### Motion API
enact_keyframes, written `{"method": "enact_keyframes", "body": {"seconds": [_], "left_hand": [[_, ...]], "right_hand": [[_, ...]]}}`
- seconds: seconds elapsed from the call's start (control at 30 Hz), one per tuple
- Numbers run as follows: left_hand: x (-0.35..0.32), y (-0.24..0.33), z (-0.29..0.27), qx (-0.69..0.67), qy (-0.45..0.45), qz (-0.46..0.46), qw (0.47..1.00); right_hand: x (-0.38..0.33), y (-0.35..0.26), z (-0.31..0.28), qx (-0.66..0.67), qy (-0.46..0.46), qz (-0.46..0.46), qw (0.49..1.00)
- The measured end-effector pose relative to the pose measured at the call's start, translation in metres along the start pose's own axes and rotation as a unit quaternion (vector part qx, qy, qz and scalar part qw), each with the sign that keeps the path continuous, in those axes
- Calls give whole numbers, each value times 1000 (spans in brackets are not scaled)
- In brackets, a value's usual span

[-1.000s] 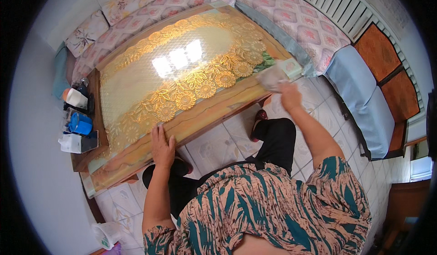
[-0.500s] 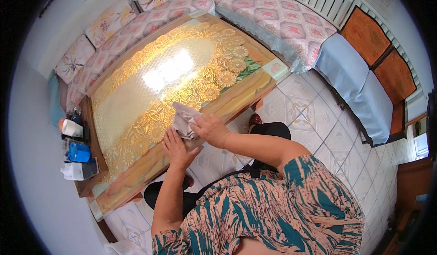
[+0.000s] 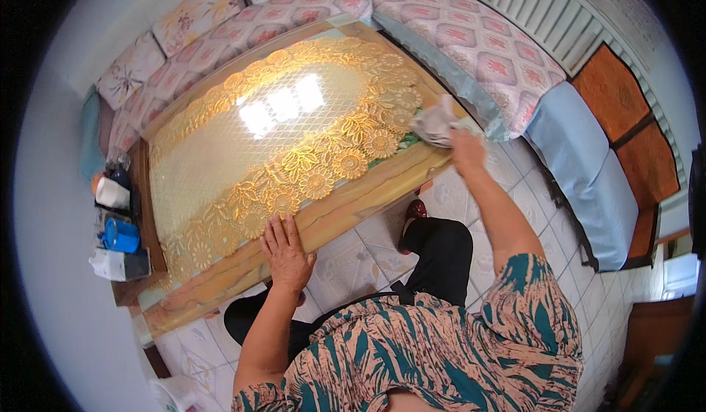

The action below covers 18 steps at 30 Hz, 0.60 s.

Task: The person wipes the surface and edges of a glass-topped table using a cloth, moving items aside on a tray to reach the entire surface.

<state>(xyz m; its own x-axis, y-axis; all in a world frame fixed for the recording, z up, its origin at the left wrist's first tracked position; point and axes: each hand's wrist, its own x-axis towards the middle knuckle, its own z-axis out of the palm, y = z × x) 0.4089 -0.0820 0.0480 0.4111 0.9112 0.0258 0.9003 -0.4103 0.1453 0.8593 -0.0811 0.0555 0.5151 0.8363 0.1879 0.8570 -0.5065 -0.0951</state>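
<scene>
A greyish-white cloth (image 3: pixel 435 123) lies bunched on the right end of the coffee table, close to its corner. My right hand (image 3: pixel 468 148) grips it, the arm stretched out; motion blurs the fingers a little. My left hand (image 3: pixel 287 252) rests flat on the near edge of the table, fingers spread, holding nothing. Under both hands is the table top (image 3: pixel 353 213), with a wood-look border. A gold lace-patterned cover (image 3: pixel 316 180) spreads over its middle, and window light glares off the shiny surface.
At the table's left end a wooden tray (image 3: pixel 151 221) holds a white cup (image 3: pixel 112 193), a blue container (image 3: pixel 121 235) and a tissue box (image 3: pixel 118 264). A patterned sofa (image 3: pixel 471 37) runs behind. To the right stand chairs with light blue covers (image 3: pixel 577 169).
My right hand has swept the cloth from the near middle of the table rightward to its right corner. My left hand stays at the near edge.
</scene>
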Motion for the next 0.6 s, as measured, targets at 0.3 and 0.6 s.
{"method": "enact_keyframes", "body": {"seconds": [0.3,0.6], "left_hand": [[-1,3,-11,-22,-4,7,1000],[-1,-6,-7,-44,9,10,999]], "right_hand": [[-59,140,-11,13,-10,210,978],[-102,-40,-26,236,189,-110,947]]}}
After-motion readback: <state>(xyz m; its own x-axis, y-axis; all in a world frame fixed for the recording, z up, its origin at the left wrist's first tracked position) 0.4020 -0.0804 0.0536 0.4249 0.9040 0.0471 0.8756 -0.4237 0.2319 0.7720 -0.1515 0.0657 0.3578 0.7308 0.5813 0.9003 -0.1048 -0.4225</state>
